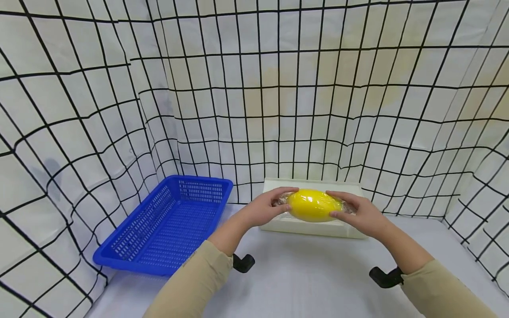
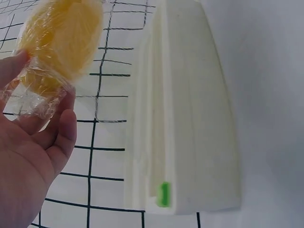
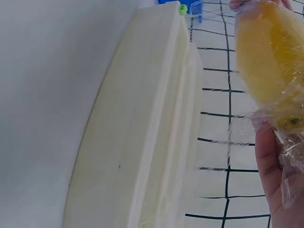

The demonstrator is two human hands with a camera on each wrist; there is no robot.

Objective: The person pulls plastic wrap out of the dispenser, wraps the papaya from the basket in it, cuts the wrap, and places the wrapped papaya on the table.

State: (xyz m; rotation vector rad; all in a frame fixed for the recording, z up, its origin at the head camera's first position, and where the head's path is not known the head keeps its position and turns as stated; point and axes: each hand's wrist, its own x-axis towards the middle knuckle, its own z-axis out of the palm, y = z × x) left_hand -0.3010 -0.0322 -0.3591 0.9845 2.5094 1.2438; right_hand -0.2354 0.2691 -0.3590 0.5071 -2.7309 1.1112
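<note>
A smooth yellow oval thing (image 1: pixel 313 205), fruit-like in shape, is wrapped in clear plastic film. It is held lengthwise between both hands above a long white box (image 1: pixel 310 229). My left hand (image 1: pixel 265 207) grips its left end, thumb in front and fingers behind, with crumpled film (image 2: pixel 40 92) between them. On the other end, my right hand (image 1: pixel 366 216) holds on in the same way, over bunched film (image 3: pixel 292 147). The box has a ridged top and a green tab (image 2: pixel 164 194) at one end.
A blue plastic basket (image 1: pixel 199 178) with slotted walls stands on the left of the white tabletop (image 1: pixel 310 274). White sheeting behind a black grid (image 1: pixel 278 88) encloses the back and sides. Black mounts (image 1: pixel 243 263) stick out below both wrists.
</note>
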